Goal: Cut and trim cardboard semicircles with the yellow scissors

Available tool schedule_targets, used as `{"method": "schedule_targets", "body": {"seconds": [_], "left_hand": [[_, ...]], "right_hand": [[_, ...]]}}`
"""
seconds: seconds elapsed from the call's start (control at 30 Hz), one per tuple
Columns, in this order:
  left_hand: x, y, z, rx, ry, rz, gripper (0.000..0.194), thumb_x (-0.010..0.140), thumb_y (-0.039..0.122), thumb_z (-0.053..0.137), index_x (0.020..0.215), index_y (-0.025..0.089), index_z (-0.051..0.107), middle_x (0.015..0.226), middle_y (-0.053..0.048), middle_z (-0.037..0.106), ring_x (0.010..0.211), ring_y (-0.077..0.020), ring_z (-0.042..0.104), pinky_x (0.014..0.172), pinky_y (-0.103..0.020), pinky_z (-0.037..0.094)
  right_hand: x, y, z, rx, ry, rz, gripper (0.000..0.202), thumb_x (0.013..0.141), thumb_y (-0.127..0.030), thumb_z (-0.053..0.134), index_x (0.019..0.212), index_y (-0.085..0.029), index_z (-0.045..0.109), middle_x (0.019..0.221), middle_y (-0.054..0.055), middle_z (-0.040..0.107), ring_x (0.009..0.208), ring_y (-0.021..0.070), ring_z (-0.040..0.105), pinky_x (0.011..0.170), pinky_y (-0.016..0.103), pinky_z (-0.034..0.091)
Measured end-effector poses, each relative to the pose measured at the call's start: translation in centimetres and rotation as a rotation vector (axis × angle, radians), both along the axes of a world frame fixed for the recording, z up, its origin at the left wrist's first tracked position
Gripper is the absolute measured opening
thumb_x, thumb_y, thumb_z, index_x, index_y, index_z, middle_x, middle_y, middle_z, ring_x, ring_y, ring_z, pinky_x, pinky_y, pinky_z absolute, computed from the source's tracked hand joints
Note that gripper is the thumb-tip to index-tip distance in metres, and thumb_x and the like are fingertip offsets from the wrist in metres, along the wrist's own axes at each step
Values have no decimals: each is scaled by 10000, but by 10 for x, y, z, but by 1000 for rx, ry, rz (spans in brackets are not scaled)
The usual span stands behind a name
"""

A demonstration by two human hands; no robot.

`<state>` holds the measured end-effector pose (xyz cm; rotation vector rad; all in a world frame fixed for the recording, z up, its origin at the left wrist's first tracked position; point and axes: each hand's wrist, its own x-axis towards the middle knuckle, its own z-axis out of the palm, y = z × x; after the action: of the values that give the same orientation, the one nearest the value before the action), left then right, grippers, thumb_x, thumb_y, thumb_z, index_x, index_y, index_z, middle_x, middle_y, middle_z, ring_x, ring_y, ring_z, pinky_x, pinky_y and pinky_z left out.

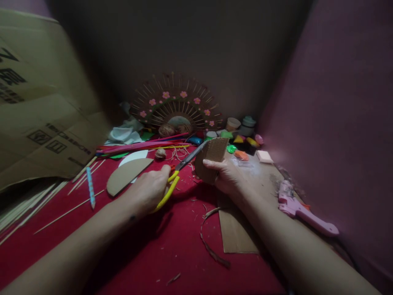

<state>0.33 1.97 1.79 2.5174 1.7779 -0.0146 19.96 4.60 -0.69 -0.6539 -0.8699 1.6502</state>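
Observation:
My left hand [155, 186] is closed round the yellow handles of a pair of scissors [188, 157], whose blades point up and to the right. The blade tips reach the upper left edge of a small piece of cardboard [216, 153] with a curved left side. My right hand [225, 174] grips that piece from the right, thumb on its face. Left of the scissors lies a cut cardboard half-disc [129, 176], partly over a white sheet [136, 157]. A thin curled cardboard strip [204, 241] lies on the red cloth below my hands.
A decorated stick fan [178, 100] stands at the back wall. A pink glue gun [307, 213] lies at the right, near a cardboard sheet [239, 233]. At left are a large carton [46, 106], thin sticks [67, 211] and a blue pencil [90, 188]. Coloured clay packs [241, 155] sit behind my right hand.

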Motion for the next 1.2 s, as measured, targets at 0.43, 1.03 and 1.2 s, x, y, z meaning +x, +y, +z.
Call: {"method": "schedule_targets", "body": {"seconds": [0.43,1.03,1.2], "left_hand": [[-3,1,0,-20,-38,-25,148,822,305,353,900,183,383,701,-83,600,611,-214,567,530,-301,334],[-13,4,-5,10,-152,-46,249,860,410,253,891,195,375,757,-98,612,578,-187,524,516,-311,314],[-9,1,0,11,-109,-41,234,854,384,275,914,187,388,765,-114,630,593,-199,552,505,-305,304]], "right_hand": [[-1,-4,1,11,-54,70,324,583,-117,706,892,-179,628,784,57,684,701,209,644,631,366,530],[-3,-6,0,8,-139,104,346,541,-111,730,876,-163,658,783,69,694,676,211,640,615,361,545],[-2,-4,-2,-5,-150,145,346,549,-124,728,887,-152,658,779,73,698,672,203,640,615,349,545]]}}
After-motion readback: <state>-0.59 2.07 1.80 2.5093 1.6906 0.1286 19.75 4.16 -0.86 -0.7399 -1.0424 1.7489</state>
